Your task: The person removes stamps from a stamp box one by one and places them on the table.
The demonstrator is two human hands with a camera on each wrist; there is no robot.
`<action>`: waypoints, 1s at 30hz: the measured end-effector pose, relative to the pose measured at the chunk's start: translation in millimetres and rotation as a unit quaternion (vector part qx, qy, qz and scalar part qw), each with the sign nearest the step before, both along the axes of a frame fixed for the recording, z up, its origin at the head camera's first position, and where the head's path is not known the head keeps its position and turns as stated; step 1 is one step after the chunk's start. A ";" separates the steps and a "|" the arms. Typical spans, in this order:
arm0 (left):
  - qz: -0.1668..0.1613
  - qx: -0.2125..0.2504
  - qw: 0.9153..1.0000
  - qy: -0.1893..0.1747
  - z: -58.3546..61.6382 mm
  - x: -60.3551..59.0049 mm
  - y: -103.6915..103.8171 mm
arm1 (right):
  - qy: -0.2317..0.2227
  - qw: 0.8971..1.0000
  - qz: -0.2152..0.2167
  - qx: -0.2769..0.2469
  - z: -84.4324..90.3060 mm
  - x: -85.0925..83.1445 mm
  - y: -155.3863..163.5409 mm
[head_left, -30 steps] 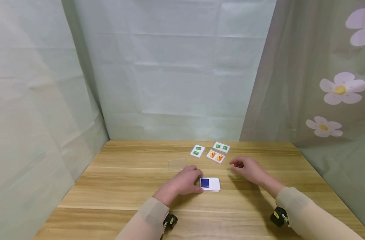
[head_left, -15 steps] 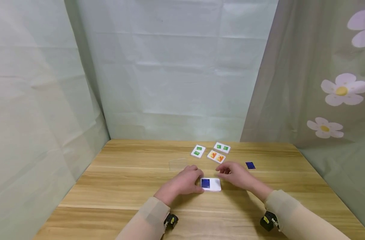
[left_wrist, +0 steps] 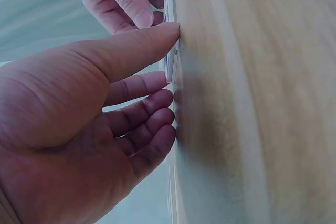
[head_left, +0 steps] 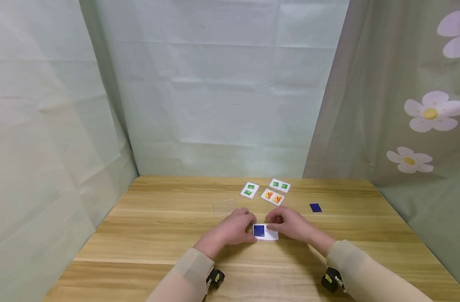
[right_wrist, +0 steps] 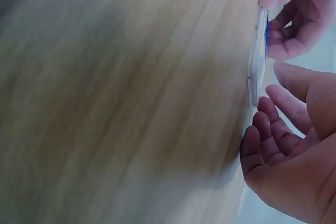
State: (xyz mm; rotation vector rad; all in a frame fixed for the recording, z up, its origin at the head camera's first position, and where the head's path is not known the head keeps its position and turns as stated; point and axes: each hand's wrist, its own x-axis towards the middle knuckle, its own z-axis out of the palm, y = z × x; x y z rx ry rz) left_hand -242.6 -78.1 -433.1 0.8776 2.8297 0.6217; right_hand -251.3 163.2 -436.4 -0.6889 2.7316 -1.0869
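A white rounded card (head_left: 272,236) with a dark blue square (head_left: 258,230) on its left half lies flat on the table. My left hand (head_left: 233,228) grips the card's left end, thumb at the near edge and index finger at the far edge. In the left wrist view the card (left_wrist: 169,61) appears edge-on as a thin, layered slab. My right hand (head_left: 290,224) hovers over the card's right half. Its thumb and loosely bent fingers stand apart in the right wrist view, with nothing between them.
A second blue square (head_left: 315,208) lies to the right. Behind are two cards with green pictures, one left (head_left: 249,190) and one right (head_left: 280,185), and an orange-picture card (head_left: 272,196). A clear plate (head_left: 224,206) lies beyond my left hand. Curtains surround the wooden table (head_left: 158,239).
My right hand has moved left from the right side of the table to above the card, uncovering the second blue square. My left hand has kept its place on the card.
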 end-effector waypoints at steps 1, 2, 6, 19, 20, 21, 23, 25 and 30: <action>-0.001 0.001 1.000 0.001 0.3 0.3 -0.1 | -0.006 1.000 -0.002 0.001 -0.3 -0.1 -0.9; -0.001 0.001 1.000 0.001 0.1 0.2 -0.1 | -0.012 1.000 -0.005 0.004 -0.7 -0.2 -1.8; -0.001 0.000 1.000 0.002 -0.2 0.1 -0.4 | -0.035 0.999 -0.018 0.010 -1.8 -1.3 -4.9; 0.004 -0.006 1.000 -0.003 -0.2 -0.6 -1.4 | -0.044 0.999 -0.004 0.011 -3.5 -3.9 -11.7; 0.004 -0.006 1.000 -0.003 -0.2 -0.5 -1.6 | -0.042 0.999 -0.004 0.010 -3.9 -3.6 -12.3; 0.003 -0.006 1.000 -0.003 -0.3 -0.4 -1.7 | -0.040 0.999 -0.004 0.010 -4.3 -3.3 -13.0; 0.003 -0.005 1.000 -0.003 0.0 0.1 -2.2 | -0.038 0.999 -0.008 0.010 -5.0 -2.6 -14.1; 0.003 -0.006 1.000 -0.002 0.1 0.3 -2.5 | -0.037 0.999 -0.011 0.010 -4.5 -1.7 -15.3; 0.002 -0.008 1.000 0.001 0.4 0.0 -2.6 | -0.037 0.999 -0.015 0.009 -3.6 -0.9 -16.5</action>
